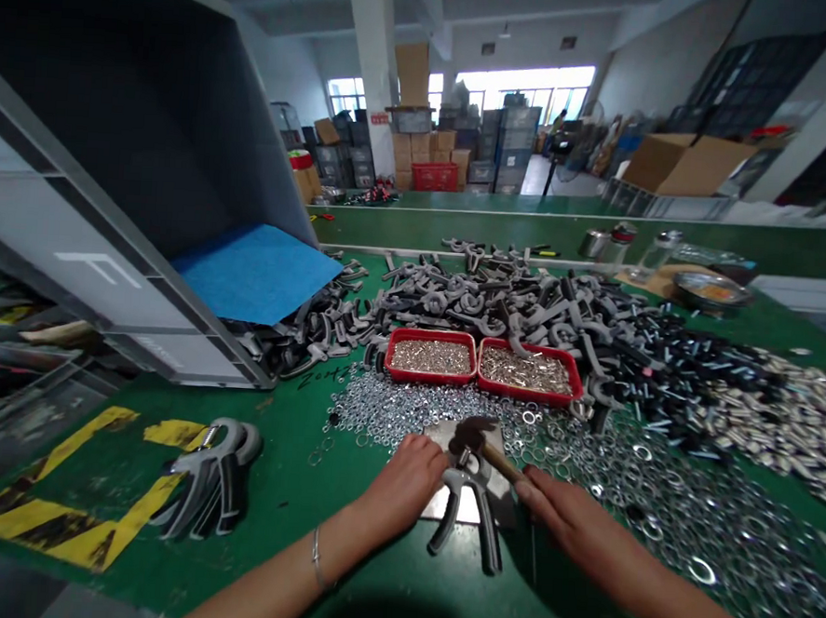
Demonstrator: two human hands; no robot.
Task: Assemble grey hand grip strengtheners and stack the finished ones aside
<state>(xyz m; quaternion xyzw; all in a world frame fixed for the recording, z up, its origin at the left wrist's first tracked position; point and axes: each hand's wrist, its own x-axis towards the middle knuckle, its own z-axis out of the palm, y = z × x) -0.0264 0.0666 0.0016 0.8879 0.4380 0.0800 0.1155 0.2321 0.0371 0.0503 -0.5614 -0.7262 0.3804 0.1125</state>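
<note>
In the middle of the bench a spring clamp with grey and black handles lies on a metal plate, its handles spread towards me. My left hand is closed at the left side of the clamp's upper end; its fingertips are partly hidden. My right hand is wrapped round the wooden handle of a hammer. The hammer's dark head is over the upper end of the clamp and covers part of it. Whether the head touches the clamp, I cannot tell.
Two red trays of small metal pins stand behind the plate, among scattered metal rings. Grey clamp parts are heaped behind them. Several assembled clamps lie left by yellow-black tape. A large grey crate tilts at left.
</note>
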